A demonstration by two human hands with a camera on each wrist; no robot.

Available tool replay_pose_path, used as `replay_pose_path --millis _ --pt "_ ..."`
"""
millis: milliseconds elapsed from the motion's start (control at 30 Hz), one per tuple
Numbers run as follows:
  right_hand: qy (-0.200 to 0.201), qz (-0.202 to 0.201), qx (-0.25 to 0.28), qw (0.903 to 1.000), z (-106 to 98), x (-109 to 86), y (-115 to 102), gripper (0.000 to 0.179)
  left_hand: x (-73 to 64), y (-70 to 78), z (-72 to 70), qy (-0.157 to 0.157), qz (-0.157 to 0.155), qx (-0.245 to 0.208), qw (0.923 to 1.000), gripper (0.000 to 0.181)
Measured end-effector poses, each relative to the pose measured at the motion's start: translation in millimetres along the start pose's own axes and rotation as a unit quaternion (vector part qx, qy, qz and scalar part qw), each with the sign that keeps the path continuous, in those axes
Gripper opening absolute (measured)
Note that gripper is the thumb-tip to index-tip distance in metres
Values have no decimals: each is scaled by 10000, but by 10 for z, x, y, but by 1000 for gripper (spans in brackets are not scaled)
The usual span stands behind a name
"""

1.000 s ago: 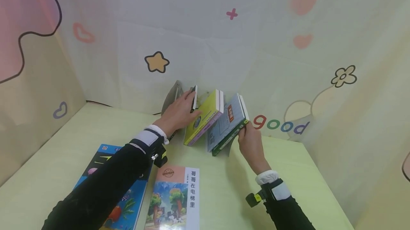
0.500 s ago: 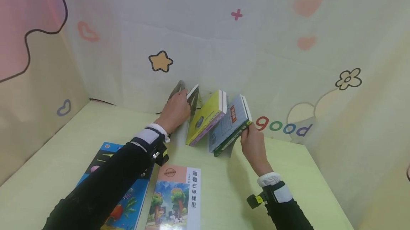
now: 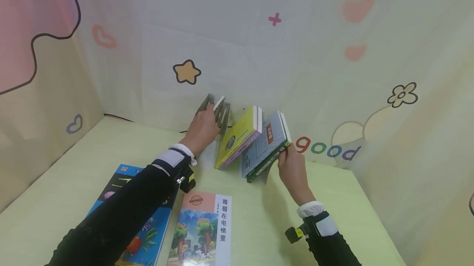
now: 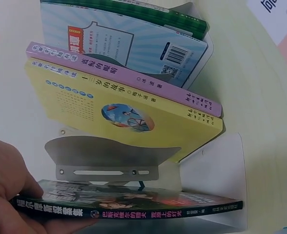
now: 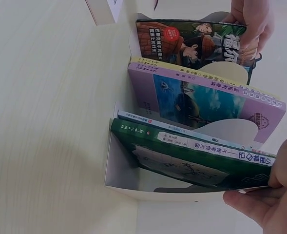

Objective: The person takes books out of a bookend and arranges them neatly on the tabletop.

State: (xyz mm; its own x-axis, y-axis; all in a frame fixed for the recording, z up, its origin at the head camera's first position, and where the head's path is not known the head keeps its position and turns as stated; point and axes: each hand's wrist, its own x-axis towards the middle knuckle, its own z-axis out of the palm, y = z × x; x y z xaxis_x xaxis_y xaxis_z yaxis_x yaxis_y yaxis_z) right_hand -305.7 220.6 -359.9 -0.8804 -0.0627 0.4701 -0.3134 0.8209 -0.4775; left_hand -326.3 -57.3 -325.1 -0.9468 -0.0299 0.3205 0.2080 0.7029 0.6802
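My left hand (image 3: 201, 130) pinches a thin dark book (image 4: 133, 202) at its upper end, thumb on one cover and fingers on the other. The book stands in the leftmost slot of a metal book rack, beside a grey divider (image 4: 104, 156). My right hand (image 3: 294, 173) grips the upper corner of a green-spined book (image 5: 182, 156), which leans in the rightmost slot with a light blue book (image 4: 124, 39) against it. Between the hands, a yellow book (image 3: 238, 136) and a purple book (image 5: 206, 105) lean together in the middle slot.
On the table (image 3: 289, 233) in front of the rack lie a white-and-pink book (image 3: 200, 229) and a large blue book (image 3: 157, 225), partly under my left sleeve. A patterned curtain (image 3: 237, 52) hangs close behind the rack.
My left hand has shifted slightly left with the dark book, whose top now tilts away from the yellow book. The grey divider has come into view beside it. My right hand keeps its grip.
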Motion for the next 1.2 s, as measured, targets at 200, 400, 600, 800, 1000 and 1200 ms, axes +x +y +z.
replay_pose_path --millis 200,400,600,800,1000,1200 --pt "157 -114 -20 9998 24 -9 22 21 -13 -70 1 201 85 39 9998 38" --pt "235 -257 -59 9994 39 -12 18 19 -65 -86 -72 309 400 -45 9987 33" --pt "182 -190 -93 9996 31 -12 20 21 -138 9 -185 314 591 -226 9975 34" --pt "120 -138 -83 9998 19 -21 27 22 -242 67 -372 357 948 -234 9946 42" --pt "94 -109 -101 9998 10 -22 39 20 -386 65 -582 349 914 -522 9938 40" --pt "93 -121 -74 9999 17 -7 41 22 -535 87 -773 336 808 -825 9927 41"
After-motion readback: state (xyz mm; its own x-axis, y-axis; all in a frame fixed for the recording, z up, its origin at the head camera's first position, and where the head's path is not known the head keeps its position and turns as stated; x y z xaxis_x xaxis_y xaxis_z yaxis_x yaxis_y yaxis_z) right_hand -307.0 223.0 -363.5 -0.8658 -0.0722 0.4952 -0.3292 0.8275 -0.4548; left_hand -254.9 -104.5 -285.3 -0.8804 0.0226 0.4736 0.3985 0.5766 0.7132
